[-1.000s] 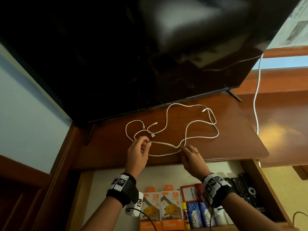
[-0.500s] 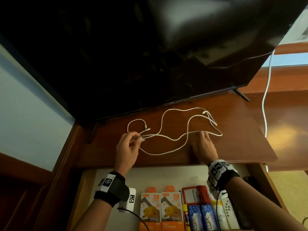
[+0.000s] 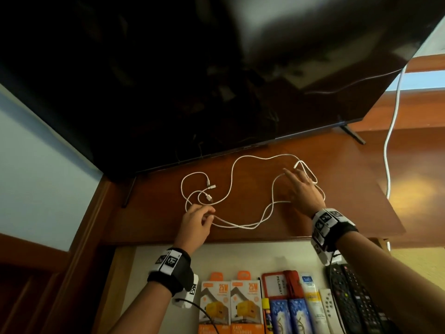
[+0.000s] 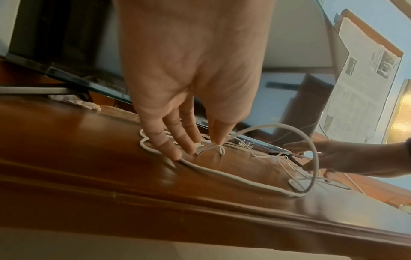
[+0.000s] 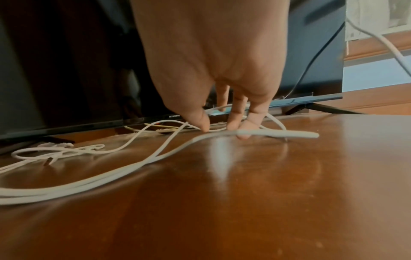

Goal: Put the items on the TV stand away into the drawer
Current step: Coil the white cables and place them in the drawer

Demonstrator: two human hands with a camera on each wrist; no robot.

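A long thin white cable lies in loose tangled loops on the brown TV stand top, in front of the TV. My left hand is at the left end of the tangle and pinches a strand between thumb and fingers; in the left wrist view a loop of cable rises from that pinch. My right hand reaches to the far right loop with straight, spread fingers. In the right wrist view its fingertips touch the cable and the wood. The open drawer lies below the front edge.
The black TV leans over the back of the stand on thin feet. A thicker white cord hangs at the right. The drawer holds orange charger boxes, a red card holder, blue packets and black remotes.
My right hand let go near the front middle of the cable and reached back and right to the far loop. My left hand kept its pinch and drew the cable slightly leftward.
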